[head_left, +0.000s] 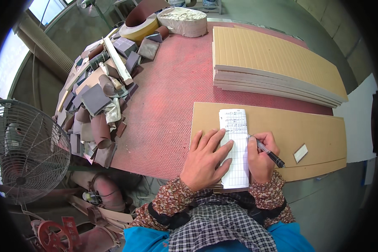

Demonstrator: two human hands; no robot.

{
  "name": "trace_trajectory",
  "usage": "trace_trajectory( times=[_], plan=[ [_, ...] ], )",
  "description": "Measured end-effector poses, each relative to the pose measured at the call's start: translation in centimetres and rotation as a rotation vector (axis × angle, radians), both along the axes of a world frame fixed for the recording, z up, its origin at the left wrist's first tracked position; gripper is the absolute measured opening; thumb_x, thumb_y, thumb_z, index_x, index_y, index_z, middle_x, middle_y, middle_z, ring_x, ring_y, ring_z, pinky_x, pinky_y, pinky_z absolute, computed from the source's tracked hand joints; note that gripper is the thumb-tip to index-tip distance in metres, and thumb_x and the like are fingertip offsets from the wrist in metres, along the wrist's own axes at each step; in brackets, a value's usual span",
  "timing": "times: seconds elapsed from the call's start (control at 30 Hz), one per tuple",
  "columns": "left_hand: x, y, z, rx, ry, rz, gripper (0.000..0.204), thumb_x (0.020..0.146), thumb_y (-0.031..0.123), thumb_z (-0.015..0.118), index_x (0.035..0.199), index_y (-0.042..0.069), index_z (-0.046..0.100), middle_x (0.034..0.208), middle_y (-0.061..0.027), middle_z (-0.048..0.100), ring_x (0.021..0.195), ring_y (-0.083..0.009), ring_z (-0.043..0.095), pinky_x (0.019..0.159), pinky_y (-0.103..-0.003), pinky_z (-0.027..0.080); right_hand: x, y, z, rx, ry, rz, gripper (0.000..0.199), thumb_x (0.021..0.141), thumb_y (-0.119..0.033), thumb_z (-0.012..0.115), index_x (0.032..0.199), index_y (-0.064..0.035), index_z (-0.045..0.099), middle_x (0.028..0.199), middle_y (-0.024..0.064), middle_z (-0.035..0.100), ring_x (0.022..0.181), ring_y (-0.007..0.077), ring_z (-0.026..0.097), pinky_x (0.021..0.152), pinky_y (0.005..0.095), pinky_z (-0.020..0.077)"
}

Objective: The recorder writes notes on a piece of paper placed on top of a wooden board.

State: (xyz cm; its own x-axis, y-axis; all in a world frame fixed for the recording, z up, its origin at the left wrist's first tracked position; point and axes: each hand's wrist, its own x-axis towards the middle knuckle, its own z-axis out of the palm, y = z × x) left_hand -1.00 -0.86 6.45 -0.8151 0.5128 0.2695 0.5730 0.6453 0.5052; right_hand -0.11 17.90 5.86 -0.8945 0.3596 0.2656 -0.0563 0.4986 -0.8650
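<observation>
A narrow white sheet of gridded paper (237,161) lies on a tan board (319,130), with lines of handwriting across its upper part. My left hand (206,159) rests flat with fingers spread, its fingertips on the paper's left edge. In my right hand (262,157) is a pen (273,157) with a clear barrel and a black end, its tip near the paper's right edge. Right of that hand, a small whitish rectangular piece (300,153) sits on the board.
A stack of panels (277,59) stands at the far right of the red mesh-covered table (164,101). Sanding blocks and abrasive scraps (96,98) are heaped on the left. Behind them are rolls of abrasive belt (140,27) and a wrapped bundle (182,21). A caged fan (27,151) stands at the left.
</observation>
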Motion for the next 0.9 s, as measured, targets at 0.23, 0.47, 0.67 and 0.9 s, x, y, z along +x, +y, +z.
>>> trace_trajectory(
  times=[0.23, 0.47, 0.67, 0.9],
  plan=[
    [-0.06, 0.02, -0.09, -0.017, 0.005, -0.004, 0.044, 0.088, 0.03, 0.068, 0.129, 0.013, 0.063, 0.144, -0.0163, 0.049, 0.137, -0.0356, 0.042, 0.115, -0.057, 0.028, -0.08, -0.11, 0.07, -0.005, 0.018, -0.006, 0.013, 0.089, -0.01, 0.066, 0.088, 0.0012, 0.059, 0.068, 0.0117, 0.063, 0.057, 0.0187, 0.063, 0.053, 0.0329, 0.0491],
    [-0.06, -0.05, -0.05, -0.021, 0.004, -0.003, 0.045, 0.088, 0.031, 0.068, 0.129, 0.014, 0.063, 0.144, -0.016, 0.049, 0.137, -0.0352, 0.042, 0.115, -0.057, 0.028, -0.09, -0.08, 0.01, 0.025, 0.027, -0.006, 0.013, 0.088, -0.009, 0.067, 0.088, 0.0011, 0.059, 0.067, 0.0114, 0.062, 0.056, 0.0185, 0.062, 0.051, 0.0326, 0.0481],
    [-0.04, -0.02, -0.04, -0.014, 0.008, 0.0, 0.044, 0.088, 0.031, 0.068, 0.129, 0.014, 0.063, 0.144, -0.0156, 0.05, 0.137, -0.0346, 0.043, 0.115, -0.056, 0.028, -0.11, -0.05, 0.0, 0.024, 0.021, 0.002, 0.013, 0.088, -0.009, 0.066, 0.088, 0.0014, 0.059, 0.067, 0.0119, 0.062, 0.056, 0.0191, 0.063, 0.052, 0.033, 0.0488],
    [-0.05, 0.02, -0.1, -0.014, 0.006, 0.001, 0.045, 0.088, 0.031, 0.068, 0.129, 0.014, 0.063, 0.143, -0.0157, 0.05, 0.137, -0.0345, 0.042, 0.115, -0.056, 0.027, -0.2, -0.09, 0.03, 0.024, 0.019, -0.009, 0.013, 0.088, -0.009, 0.066, 0.089, 0.0014, 0.059, 0.068, 0.0118, 0.063, 0.057, 0.0191, 0.063, 0.053, 0.0331, 0.0491]
  ],
)
